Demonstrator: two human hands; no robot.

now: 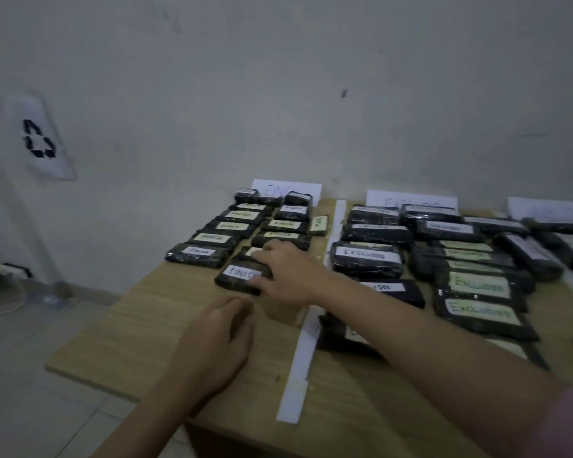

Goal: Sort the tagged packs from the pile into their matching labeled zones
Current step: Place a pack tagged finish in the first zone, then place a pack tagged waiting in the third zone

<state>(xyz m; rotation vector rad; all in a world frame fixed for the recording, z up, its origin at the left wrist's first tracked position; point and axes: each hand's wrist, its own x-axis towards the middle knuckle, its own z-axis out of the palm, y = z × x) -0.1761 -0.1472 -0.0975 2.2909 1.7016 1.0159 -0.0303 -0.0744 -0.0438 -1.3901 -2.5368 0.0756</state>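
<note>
Black wrapped packs with white tags lie in zones on the wooden table (139, 319). At the back left, a paper sign (286, 190) reading FINISH stands behind two columns of FINISH packs (212, 239). My right hand (288, 276) reaches across into this zone and grips the right end of the nearest FINISH pack (237, 276), which lies on the table. My left hand (219, 332) hovers over the table in front of it, fingers loosely curled, holding nothing. Right of a white tape strip (305, 352), the EXCLUDED sign (411, 201) backs several EXCLUDED packs (477, 285).
A third paper sign (549, 209) and more dark packs (530, 252) sit at the far right. One small FINISH pack (319, 225) lies turned sideways by the tape. A recycling symbol sheet (38, 138) hangs on the wall at left. The table's left edge drops to a tiled floor.
</note>
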